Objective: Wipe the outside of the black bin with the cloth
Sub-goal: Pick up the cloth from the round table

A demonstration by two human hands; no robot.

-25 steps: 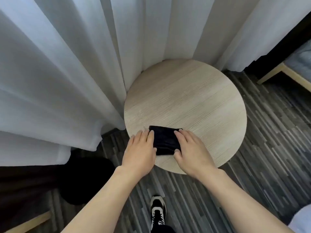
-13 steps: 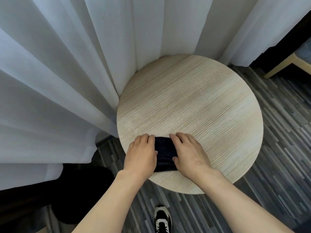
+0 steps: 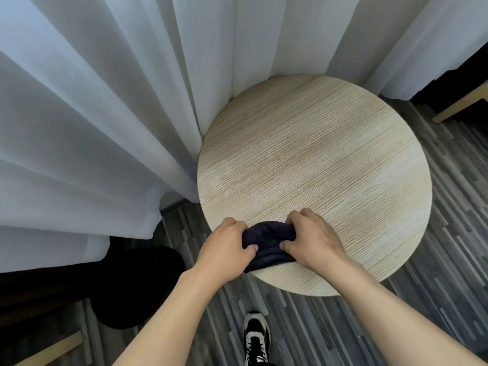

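- We note a round bench point(image 3: 330, 154) with a pale wood-grain top, seen from above.
- White sheer curtains point(image 3: 105, 114) hang in deep folds behind and to the left of it, touching its far edge; daylight glows through them.
- Floor point(image 3: 435, 260): narrow planks in mixed grey tones.
- A light wooden furniture leg point(image 3: 460, 105) shows at the upper right, with dark shadow behind it.
- Another pale wooden piece point(image 3: 50, 348) sits at the lower left.

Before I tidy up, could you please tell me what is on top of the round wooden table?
Only the dark blue cloth, bunched at the round wooden table's near edge, gripped by both hands: left, right. The tabletop beneath them is hidden.
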